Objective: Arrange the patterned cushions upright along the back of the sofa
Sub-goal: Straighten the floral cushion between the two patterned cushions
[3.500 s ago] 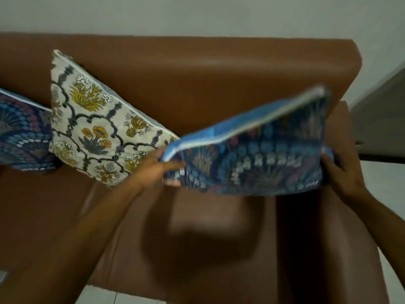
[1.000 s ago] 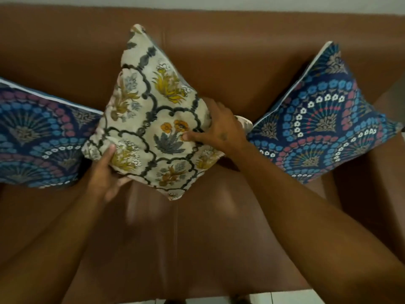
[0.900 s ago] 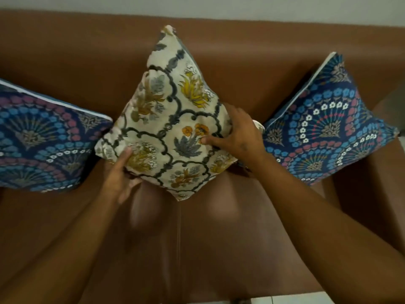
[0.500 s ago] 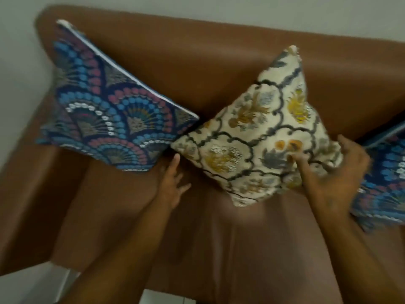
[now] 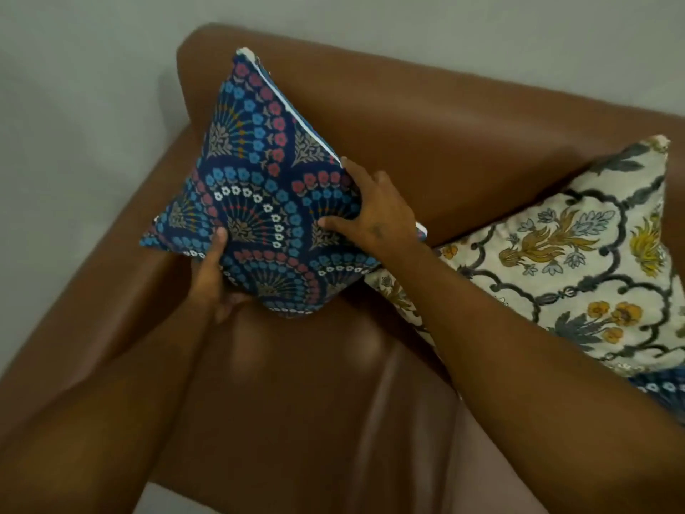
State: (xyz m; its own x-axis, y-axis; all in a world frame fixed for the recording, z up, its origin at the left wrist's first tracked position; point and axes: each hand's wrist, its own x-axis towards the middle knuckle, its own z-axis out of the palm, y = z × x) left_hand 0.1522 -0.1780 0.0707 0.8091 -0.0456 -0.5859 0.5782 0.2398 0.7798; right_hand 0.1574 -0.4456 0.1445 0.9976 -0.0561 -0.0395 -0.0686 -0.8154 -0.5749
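Observation:
A navy cushion (image 5: pixel 259 187) with blue, red and white fan patterns stands on one corner at the left end of the brown leather sofa (image 5: pixel 426 135), leaning against its back. My left hand (image 5: pixel 211 276) grips its lower left edge. My right hand (image 5: pixel 374 213) holds its right corner, thumb on the front. To the right, a cream floral cushion (image 5: pixel 567 261) leans against the back on its corner. A sliver of a second navy cushion (image 5: pixel 659 387) shows at the right edge, mostly hidden behind my right forearm.
The sofa's left armrest (image 5: pixel 122 283) runs down beside the navy cushion. A pale wall (image 5: pixel 92 87) stands behind and to the left. The brown seat (image 5: pixel 304 395) lies below my arms.
Both hands have left the cream floral cushion and moved left onto the left navy cushion, which is now gripped and stands steeper on its corner. The view has swung left.

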